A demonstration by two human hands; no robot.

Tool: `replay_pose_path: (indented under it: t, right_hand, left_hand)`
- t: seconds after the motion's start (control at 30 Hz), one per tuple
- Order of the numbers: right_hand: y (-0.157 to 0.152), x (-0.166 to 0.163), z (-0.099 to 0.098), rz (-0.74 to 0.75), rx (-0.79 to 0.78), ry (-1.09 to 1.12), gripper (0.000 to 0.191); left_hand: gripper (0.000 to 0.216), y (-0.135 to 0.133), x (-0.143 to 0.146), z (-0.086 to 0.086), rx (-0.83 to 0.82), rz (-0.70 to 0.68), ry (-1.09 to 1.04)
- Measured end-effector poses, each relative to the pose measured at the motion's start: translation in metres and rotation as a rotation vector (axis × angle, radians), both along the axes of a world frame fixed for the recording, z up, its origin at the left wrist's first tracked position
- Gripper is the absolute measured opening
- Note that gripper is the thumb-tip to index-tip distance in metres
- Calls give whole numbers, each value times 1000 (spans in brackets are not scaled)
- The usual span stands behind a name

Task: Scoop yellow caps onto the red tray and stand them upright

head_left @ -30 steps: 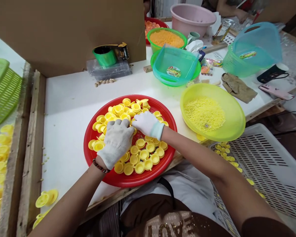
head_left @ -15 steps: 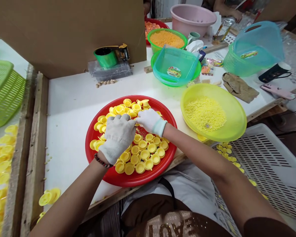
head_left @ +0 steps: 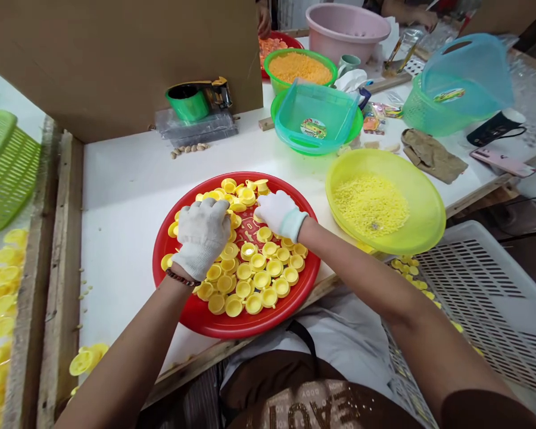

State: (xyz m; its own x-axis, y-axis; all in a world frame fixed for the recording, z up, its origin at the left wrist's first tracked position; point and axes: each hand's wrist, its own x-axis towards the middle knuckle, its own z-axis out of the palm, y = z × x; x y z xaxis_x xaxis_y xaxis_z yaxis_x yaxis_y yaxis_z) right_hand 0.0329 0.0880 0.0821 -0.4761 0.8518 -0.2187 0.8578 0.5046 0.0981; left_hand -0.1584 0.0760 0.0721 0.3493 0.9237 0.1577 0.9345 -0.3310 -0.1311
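A red round tray (head_left: 308, 280) carries many small yellow plastic cups (head_left: 261, 280) with little side tabs, most of them mouth up in the front half. My left hand (head_left: 204, 235), in a white knit glove, is over the tray's left side with its fingers curled down among the cups. My right hand (head_left: 279, 213), gloved too, is at the right side, fingers bent and pressed together beside some cups. Whatever the fingertips of either hand hold is hidden. Between the hands, the tray's printed red bottom shows.
Right of the tray stands a yellow basin (head_left: 429, 208) of small yellow pieces. Behind are a teal scoop basket (head_left: 335, 113), a green bowl (head_left: 272, 62) of orange bits and a tape dispenser (head_left: 190, 104). A cardboard panel (head_left: 116, 59) blocks the back left. Another person's hand (head_left: 263, 21) shows behind it.
My hands have moved apart: the left went left, the right slightly right. More of the tray bottom shows between them, and a cup with a pale round centre now shows there.
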Motion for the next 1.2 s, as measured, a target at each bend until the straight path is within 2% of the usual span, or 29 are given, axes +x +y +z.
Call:
replay_pose_path:
  t: [0.1, 0.2, 0.37, 0.5, 0.6, 0.7, 0.87, 0.97, 1.07, 1.2]
  right_hand:
    - [-7, 11, 8, -10, -36, -58, 30]
    - [-10, 26, 15, -16, -80, -83, 31]
    - [8, 22, 3, -66, 65, 30, 29]
    - [17, 11, -6, -93, 24, -33, 26]
    - [12, 16, 4, -91, -34, -92, 29]
    - [9, 23, 15, -114, -39, -97, 31]
    - [32, 17, 9, -210, 152, 95, 38]
    - [51, 7, 3, -289, 170, 135, 35]
    - [63, 4, 3, -276, 143, 124, 32]
    - [64, 10, 4, -241, 119, 102, 28]
  left_hand:
    - [24, -10, 1, 0, 27, -122, -130]
    - [23, -19, 10, 0, -12, -226, -220]
    - [23, -27, 26, 0, -152, -317, -74]
    - [26, -32, 27, 1, -223, -379, -21]
    - [25, -30, 23, 1, -157, -360, -58]
    - [25, -28, 21, 1, -129, -351, -5]
    - [26, -23, 23, 5, -162, -327, -22]
    - [28, -2, 28, 10, -103, -211, -95]
    - [27, 30, 36, 11, -60, -102, -115]
    - [27, 55, 46, 8, -101, -108, -87]
